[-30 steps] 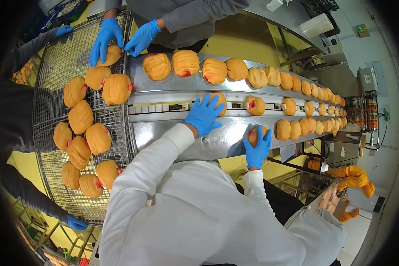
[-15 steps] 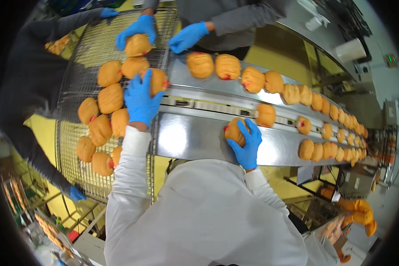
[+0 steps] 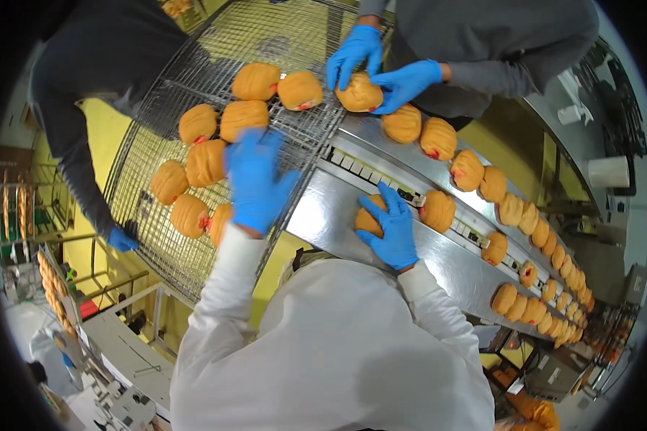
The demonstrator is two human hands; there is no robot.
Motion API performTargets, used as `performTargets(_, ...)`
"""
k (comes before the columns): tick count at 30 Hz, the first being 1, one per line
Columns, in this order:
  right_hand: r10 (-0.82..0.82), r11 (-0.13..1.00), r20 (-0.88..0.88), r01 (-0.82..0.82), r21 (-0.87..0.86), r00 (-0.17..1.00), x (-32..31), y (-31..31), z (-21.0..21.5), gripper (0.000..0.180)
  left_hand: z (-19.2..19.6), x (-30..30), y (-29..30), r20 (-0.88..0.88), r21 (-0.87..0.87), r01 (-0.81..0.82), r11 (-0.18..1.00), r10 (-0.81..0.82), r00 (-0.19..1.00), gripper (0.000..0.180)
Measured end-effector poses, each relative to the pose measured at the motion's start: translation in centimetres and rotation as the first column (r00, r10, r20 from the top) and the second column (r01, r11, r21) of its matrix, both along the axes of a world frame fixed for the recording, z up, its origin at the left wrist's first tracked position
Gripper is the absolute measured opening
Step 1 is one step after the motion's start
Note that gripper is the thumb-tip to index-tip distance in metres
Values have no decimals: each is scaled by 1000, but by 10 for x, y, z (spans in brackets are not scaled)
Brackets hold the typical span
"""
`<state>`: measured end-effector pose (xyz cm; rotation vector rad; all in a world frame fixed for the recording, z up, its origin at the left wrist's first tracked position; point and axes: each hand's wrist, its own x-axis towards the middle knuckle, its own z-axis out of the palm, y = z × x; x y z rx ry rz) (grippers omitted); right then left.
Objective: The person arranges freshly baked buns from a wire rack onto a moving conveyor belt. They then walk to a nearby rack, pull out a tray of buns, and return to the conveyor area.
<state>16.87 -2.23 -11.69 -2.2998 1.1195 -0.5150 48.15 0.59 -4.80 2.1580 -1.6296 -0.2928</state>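
A bun [image 3: 369, 221] at the near edge of the steel surface [image 3: 438, 269] is covered by the right hand [image 3: 392, 228], fingers curled on it, while the blurred left hand [image 3: 255, 179] is spread open, holding nothing, over the wire rack [image 3: 158, 108] and its buns

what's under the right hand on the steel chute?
A golden bun sits under the right hand, resting on the steel chute. Only its left edge shows; the glove covers the rest, so any filling or marks there can't be seen.
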Motion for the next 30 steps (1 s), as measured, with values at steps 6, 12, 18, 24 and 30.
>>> performTargets(6,-62,998,79,59,38,995,3,-24,-25,63,-26,24,19,320,71,-73,995,47,946,82)
performTargets(12,-207,971,-269,165,-171,941,-5,-71,-27,58,-13,-21,7,-61,-121,90,989,-98,993,72)
performTargets(18,-380,924,189,382,25,905,-6,-39,-31,51,-61,-89,-48,55,-136,439,888,-435,899,64)
performTargets(24,-400,916,256,388,98,880,-1,-23,-15,45,-81,-96,-55,-183,183,648,739,-622,761,55)
performTargets(30,21,971,337,-99,216,941,73,-25,35,49,-16,1,36,-223,-217,122,969,-171,960,55)
